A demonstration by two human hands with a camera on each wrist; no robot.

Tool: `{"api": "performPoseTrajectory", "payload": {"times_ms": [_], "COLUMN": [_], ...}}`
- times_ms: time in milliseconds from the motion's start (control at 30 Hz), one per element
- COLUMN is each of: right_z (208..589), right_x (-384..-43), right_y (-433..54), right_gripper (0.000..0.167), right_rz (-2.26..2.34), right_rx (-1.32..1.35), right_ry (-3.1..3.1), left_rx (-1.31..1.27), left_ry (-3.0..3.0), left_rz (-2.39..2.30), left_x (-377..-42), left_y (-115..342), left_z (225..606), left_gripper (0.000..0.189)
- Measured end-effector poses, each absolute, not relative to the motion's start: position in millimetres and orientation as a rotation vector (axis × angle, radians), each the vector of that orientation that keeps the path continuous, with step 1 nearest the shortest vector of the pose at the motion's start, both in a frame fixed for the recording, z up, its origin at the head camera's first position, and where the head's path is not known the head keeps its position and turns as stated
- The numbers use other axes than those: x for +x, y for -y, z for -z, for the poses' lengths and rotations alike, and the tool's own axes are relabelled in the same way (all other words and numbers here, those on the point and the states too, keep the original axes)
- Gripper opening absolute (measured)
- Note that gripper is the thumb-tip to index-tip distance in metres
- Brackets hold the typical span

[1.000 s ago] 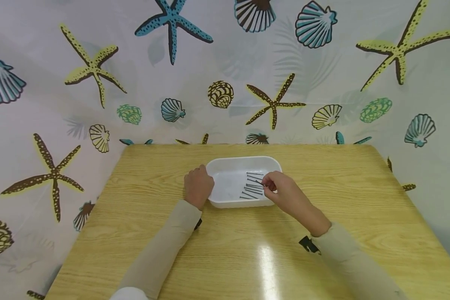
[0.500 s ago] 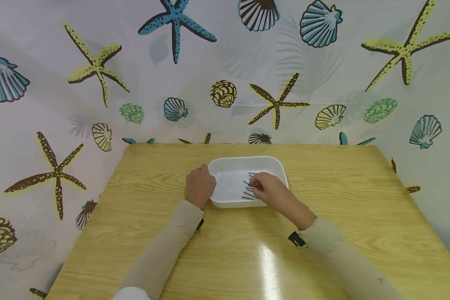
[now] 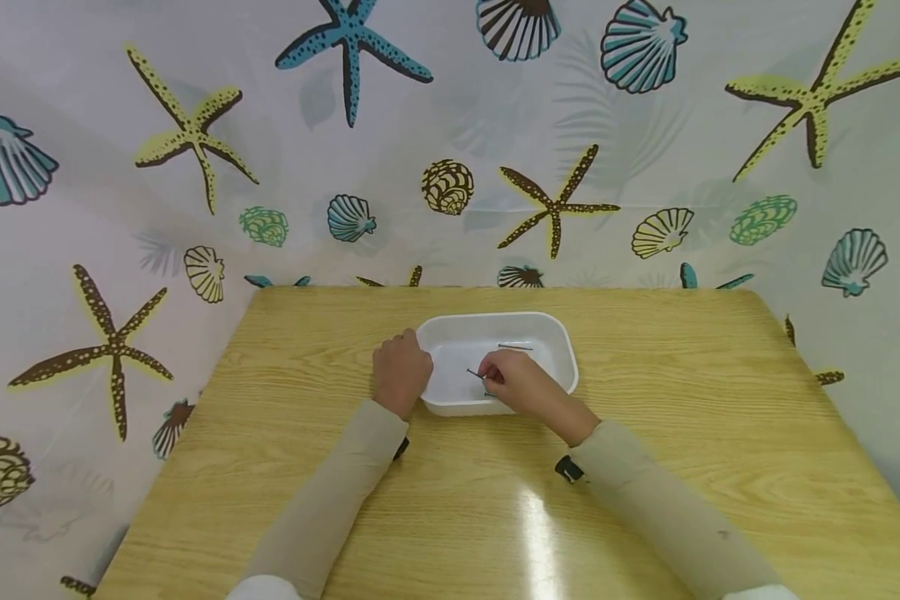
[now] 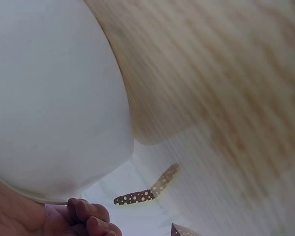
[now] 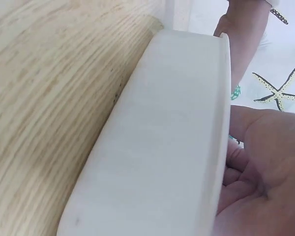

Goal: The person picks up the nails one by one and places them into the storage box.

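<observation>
A white oblong tray rests on the wooden table. My left hand grips its left end, and in the left wrist view the curled fingers lie at the rim beside the tray's outer wall. Over the inside of the tray, my right hand pinches a thin dark nail, its head pointing left. Another nail lies near the tray's far wall. Part of one more nail shows below the right fingers; that hand hides others. The right wrist view has the tray's outer wall in front of the fingers.
The wooden table extends on all sides of the tray. Behind and beside it hangs a white cloth printed with shells and starfish. A bright light reflection lies on the tabletop in front of the tray.
My right hand has moved left across the tray with the nail between its fingertips, covering most of the loose nails seen before. My left hand has stayed at the tray's left end.
</observation>
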State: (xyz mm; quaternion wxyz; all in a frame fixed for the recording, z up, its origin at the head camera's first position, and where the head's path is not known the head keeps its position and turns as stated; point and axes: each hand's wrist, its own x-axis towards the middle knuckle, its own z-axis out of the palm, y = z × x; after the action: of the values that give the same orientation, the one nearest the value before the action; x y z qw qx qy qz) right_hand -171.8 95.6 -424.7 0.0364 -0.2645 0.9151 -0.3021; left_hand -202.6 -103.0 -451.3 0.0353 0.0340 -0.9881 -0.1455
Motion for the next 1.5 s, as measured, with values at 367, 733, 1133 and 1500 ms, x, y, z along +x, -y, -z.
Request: {"api": "performPoseTrajectory", "payload": {"times_ms": [367, 733, 1133, 1500], "right_z": [434, 440, 440, 442], "right_x": [-183, -195, -196, -196], "right_y": [-80, -72, -68, -68], "right_gripper": [0.006, 0.006, 0.005, 0.008], "right_rz": [0.892, 0.812, 0.754, 0.758], "right_rx": [-0.736, -0.633, -0.499, -0.472], "right_ry": [-2.668, -2.632, -2.59, -2.587], "left_rx": [0.123, 0.108, 0.117, 0.102], "left_ry": [3.039, 3.014, 3.009, 2.992], "left_rz": [0.459, 0.465, 0.499, 0.499], "left_x": [-204, -203, -203, -204], "left_y": [103, 103, 104, 106], "left_z": [452, 452, 452, 456], "left_gripper": [0.028, 0.025, 0.025, 0.026]}}
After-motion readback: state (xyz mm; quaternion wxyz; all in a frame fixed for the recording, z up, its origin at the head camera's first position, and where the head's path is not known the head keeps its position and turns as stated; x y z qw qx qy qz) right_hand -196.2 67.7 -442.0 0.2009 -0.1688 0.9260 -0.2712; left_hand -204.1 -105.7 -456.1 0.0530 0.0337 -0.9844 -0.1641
